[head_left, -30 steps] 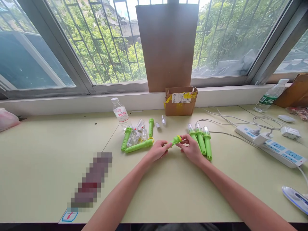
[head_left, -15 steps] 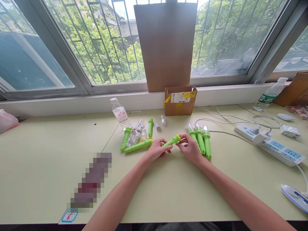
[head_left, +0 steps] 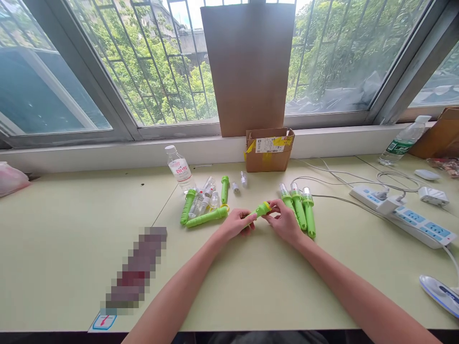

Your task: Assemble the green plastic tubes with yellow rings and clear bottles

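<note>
A green tube (head_left: 261, 210) with a yellow ring at its top end is held between both hands over the table. My left hand (head_left: 238, 222) is wrapped round its lower part. At the ringed end, the fingers of my right hand (head_left: 281, 220) pinch the rim. Right beside my right hand lie three green tubes (head_left: 309, 220) with clear caps. To the left are more green tubes (head_left: 208, 218) without clear caps and several clear caps (head_left: 196, 204). Two small clear pieces (head_left: 244, 179) lie farther back.
A cardboard box (head_left: 268, 160) stands by the wall. One water bottle (head_left: 180, 172) is at the back left, another (head_left: 403, 143) at the back right. Cables and a power strip (head_left: 401, 215) lie on the right. A pixelated area (head_left: 138, 267) covers something at the left.
The green tube has turned slightly in my hands, and its ringed end has shifted a little to the right. My left fingers have moved slightly along it.
</note>
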The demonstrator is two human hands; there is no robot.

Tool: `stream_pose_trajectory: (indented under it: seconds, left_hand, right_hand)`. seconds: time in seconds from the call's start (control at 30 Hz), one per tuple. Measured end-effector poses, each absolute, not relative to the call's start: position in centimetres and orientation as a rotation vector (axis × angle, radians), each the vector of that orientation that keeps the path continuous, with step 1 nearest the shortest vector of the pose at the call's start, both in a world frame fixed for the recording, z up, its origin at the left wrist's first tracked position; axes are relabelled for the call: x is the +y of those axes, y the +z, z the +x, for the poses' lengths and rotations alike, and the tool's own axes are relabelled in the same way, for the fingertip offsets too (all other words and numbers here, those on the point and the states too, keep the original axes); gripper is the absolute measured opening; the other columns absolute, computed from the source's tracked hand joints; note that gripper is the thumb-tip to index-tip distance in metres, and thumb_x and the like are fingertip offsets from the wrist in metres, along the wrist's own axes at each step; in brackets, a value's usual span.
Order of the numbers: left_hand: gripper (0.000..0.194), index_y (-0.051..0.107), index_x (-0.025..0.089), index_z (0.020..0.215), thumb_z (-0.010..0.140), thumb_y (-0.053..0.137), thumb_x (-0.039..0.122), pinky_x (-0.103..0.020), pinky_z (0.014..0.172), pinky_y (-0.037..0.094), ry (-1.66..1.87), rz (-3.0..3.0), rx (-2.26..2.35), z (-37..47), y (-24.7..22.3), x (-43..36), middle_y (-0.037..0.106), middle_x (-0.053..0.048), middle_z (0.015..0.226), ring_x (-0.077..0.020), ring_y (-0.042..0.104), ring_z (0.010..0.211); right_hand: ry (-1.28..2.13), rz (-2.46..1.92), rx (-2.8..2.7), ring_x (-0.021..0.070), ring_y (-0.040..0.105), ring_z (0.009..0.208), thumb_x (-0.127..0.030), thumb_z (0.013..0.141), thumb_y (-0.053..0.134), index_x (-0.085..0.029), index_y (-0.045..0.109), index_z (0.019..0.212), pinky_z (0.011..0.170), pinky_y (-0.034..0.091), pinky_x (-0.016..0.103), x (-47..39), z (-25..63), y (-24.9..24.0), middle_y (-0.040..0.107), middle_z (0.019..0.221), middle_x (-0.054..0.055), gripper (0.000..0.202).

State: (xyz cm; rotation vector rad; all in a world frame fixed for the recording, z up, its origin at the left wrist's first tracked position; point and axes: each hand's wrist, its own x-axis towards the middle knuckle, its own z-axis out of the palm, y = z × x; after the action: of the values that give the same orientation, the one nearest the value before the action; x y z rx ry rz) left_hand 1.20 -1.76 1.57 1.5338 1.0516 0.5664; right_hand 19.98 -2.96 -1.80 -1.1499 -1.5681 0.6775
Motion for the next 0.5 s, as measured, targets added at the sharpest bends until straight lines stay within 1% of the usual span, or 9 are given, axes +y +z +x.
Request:
stream_pose_trajectory:
  seconds: [0.13, 0.3, 0.5]
  left_hand:
    - [0.047, 0.060, 0.014, 0.080, 0.079, 0.051, 0.061, -0.018, 0.042, 0.038, 0.546, 1.532, 1.035, 1.08, 1.56, -1.67, 0.063, -0.003, 0.068, -0.0086, 0.052, 0.047]
    - [0.049, 0.062, 0.014, 0.083, 0.080, 0.049, 0.061, -0.018, 0.037, 0.030, 0.520, 1.541, 1.078, 0.92, 1.78, -1.67, 0.062, -0.001, 0.066, -0.0044, 0.040, 0.037]
    - [0.050, 0.064, 0.014, 0.087, 0.080, 0.048, 0.061, -0.019, 0.036, 0.028, 0.554, 1.498, 1.058, 0.81, 1.54, -1.55, 0.063, -0.002, 0.068, -0.0041, 0.037, 0.036]
  right_hand:
    - [0.676, -1.153, -1.567, 0.0227, 0.068, 0.077, -0.051, 0.075, 0.064, -0.023, 0.046, 0.084, 0.049, 0.054, 0.030, -2.96, 19.96, -1.86, 0.065, 0.102, 0.008, 0.035]
    - [0.701, -1.156, -1.582, 0.0223, 0.068, 0.079, -0.049, 0.075, 0.065, -0.023, 0.044, 0.084, 0.049, 0.053, 0.029, -2.97, 19.96, -1.70, 0.064, 0.103, 0.008, 0.035]
    - [0.732, -1.139, -1.613, 0.0227, 0.067, 0.080, -0.047, 0.075, 0.065, -0.024, 0.041, 0.086, 0.047, 0.053, 0.029, -2.92, 20.02, -1.51, 0.060, 0.108, 0.009, 0.036]
